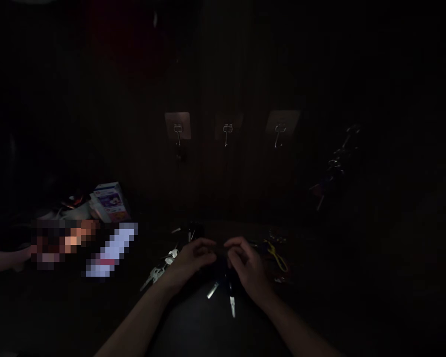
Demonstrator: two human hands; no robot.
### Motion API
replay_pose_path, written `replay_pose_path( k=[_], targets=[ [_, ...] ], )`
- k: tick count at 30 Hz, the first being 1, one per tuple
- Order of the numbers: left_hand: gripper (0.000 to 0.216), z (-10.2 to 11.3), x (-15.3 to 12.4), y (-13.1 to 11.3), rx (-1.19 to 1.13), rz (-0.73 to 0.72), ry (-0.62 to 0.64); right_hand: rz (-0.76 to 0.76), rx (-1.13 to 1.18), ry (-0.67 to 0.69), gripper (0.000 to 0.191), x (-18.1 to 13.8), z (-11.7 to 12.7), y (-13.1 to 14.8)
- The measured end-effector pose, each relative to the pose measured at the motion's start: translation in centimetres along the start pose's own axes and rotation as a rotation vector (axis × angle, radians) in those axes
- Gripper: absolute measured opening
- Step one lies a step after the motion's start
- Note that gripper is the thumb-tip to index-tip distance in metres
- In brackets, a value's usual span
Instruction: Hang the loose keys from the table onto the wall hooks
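Observation:
In very dim light, my left hand (188,263) and my right hand (249,267) come together at the middle, fingers curled and thumbs inward. Between them is a bunch of keys with dark heads. One silvery key blade (232,306) points down below my right hand, and a shorter blade (212,290) slants to the left. Where the fingertips meet the bunch is too dark to see clearly. Beside my left wrist lies another bunch of silvery keys (158,273). A yellow cord (278,256) with dark items lies right of my right hand.
Three metal hooks, left (178,130), middle (227,130) and right (279,130), are fixed on the dark upright panel. A key bunch (334,166) hangs at the right. Small boxes (110,201) stand at the left, near another person's hand (7,258) and blurred-out, lit objects.

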State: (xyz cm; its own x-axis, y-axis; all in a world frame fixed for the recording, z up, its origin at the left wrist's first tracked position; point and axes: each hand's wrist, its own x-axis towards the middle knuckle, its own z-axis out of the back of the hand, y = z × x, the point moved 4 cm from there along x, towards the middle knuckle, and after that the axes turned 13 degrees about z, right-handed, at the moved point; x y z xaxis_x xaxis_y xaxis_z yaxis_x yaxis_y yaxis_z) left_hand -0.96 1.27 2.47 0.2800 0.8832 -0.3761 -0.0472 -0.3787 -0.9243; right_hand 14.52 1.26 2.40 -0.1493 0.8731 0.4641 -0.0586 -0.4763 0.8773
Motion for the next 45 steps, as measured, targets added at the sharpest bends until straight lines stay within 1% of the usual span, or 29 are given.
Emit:
replay_pose_path(
  k=[4,6,10,12,16,21,25,28,31,35,38,41,45],
  targets=[
    [0.033,0.3,0.0,0.1,0.007,0.003,0.012,-0.024,0.015,-0.043,0.012,0.3,0.3,-0.3],
    [0.03,0.2,-0.1,0.0,-0.026,0.002,0.041,-0.021,0.022,-0.055,0.012,0.3,0.4,-0.3],
    [0.029,-0.3,-0.3,0.1,-0.233,0.047,0.198,-0.002,0.031,-0.119,0.013,0.1,0.5,-0.1],
    [0.029,-0.5,-0.2,0.3,-0.318,0.082,0.244,0.0,0.039,-0.149,0.014,0.1,0.6,-0.2],
    [0.028,-0.5,0.1,0.7,-0.331,0.108,0.234,-0.014,0.083,-0.185,0.017,0.0,0.7,-0.3],
    [0.029,-0.4,0.1,0.5,-0.261,0.078,0.203,-0.044,0.142,-0.223,0.017,0.2,0.9,-0.7],
    [0.033,-0.7,-0.3,0.2,-0.237,0.054,0.242,-0.091,0.218,-0.246,0.018,0.5,0.9,-1.2],
    [0.038,-1.0,-0.6,0.1,-0.12,0.025,0.259,-0.126,0.272,-0.228,0.021,0.5,0.6,-1.5],
    [0.034,-1.2,-0.7,0.2,-0.002,0.007,0.263,-0.15,0.274,-0.212,0.021,0.5,0.4,-1.8],
    [0.044,-0.9,-0.4,0.3,-0.054,0.017,0.232,-0.219,0.257,-0.215,0.018,0.7,0.4,-2.5],
    [0.047,-0.7,-0.4,0.3,-0.061,0.0,0.211,-0.257,0.212,-0.174,0.019,0.9,0.4,-2.4],
    [0.048,-0.8,-0.6,0.1,-0.031,-0.003,0.218,-0.225,0.118,-0.132,0.024,0.9,0.4,-1.6],
    [0.046,-1.0,-0.8,-0.2,0.016,-0.002,0.219,-0.119,0.053,-0.029,0.027,0.6,0.0,-0.7]
  ],
)
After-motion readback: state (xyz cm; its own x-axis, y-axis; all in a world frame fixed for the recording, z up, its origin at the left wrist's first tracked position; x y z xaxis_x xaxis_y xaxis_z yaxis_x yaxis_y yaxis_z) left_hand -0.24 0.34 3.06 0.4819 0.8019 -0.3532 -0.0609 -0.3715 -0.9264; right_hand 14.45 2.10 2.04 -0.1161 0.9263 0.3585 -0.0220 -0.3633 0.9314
